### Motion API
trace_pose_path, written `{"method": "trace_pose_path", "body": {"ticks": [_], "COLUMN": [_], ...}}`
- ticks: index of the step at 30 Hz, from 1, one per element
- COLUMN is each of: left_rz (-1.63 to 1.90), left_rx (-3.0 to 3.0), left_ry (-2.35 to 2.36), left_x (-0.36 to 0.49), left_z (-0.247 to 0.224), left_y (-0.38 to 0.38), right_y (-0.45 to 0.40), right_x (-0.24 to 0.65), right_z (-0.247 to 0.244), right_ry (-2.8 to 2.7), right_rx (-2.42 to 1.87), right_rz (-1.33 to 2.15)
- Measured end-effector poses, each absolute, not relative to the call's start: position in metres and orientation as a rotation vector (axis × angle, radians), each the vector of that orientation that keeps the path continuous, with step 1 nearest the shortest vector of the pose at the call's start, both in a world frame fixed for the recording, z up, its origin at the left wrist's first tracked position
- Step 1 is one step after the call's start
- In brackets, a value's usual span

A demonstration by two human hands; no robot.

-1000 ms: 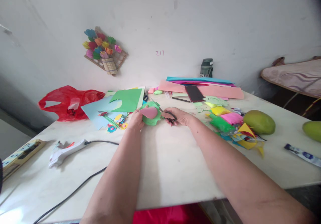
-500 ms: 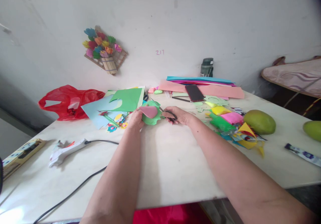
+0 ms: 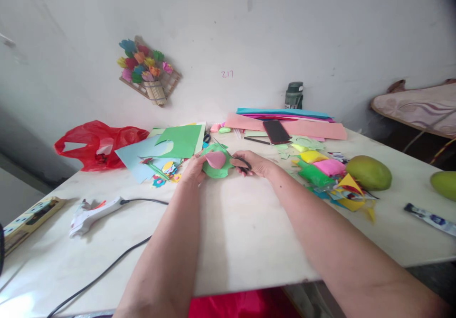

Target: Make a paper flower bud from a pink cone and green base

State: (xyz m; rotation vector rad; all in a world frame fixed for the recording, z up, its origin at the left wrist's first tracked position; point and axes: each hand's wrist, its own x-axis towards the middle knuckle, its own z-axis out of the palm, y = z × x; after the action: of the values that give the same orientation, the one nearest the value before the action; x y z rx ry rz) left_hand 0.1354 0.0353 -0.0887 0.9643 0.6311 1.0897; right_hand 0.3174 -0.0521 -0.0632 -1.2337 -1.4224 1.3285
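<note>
Pale grey wall (image 3: 267, 33) fills the upper half of the view, behind a whitish table (image 3: 249, 242) strewn with craft materials. A colourful bouquet of handmade flowers (image 3: 144, 64) hangs on the wall, left of centre.

Both bare forearms reach to the middle of the table. The left hand (image 3: 193, 168) has its fingers closed on the left edge of a light green paper piece with an uneven edge (image 3: 218, 172). A pink teardrop-shaped piece (image 3: 215, 159) lies over its centre. The right hand (image 3: 253, 164) has its fingers wrapped around the dark handles of a pair of scissors (image 3: 245, 167), whose tip points up and left beside the green piece's upper right edge. How far apart the blades stand is too small to tell.

To the left are a red plastic bag (image 3: 101, 144), green and light blue paper sheets (image 3: 183, 140), and, nearer, a white glue gun (image 3: 94, 216) with a black cord. Behind the hands, a dark phone (image 3: 276, 132) rests on long pink paper (image 3: 315, 129); a dark green bottle (image 3: 294, 96) stands at the back. To the right, bright scraps and packets (image 3: 331, 178) sit beside a green, mango-like fruit (image 3: 368, 173).
</note>
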Motion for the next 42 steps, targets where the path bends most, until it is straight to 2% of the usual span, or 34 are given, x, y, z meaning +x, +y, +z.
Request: {"method": "trace_pose_path", "body": {"ticks": [42], "left_rz": [0.957], "left_rx": [1.087], "left_ry": [0.600], "left_x": [0.135], "left_z": [-0.087], "left_y": [0.026], "right_y": [-0.055], "right_x": [0.314], "right_z": [-0.060], "right_ry": [-1.430], "right_rx": [-1.198], "right_rz": [1.299]}}
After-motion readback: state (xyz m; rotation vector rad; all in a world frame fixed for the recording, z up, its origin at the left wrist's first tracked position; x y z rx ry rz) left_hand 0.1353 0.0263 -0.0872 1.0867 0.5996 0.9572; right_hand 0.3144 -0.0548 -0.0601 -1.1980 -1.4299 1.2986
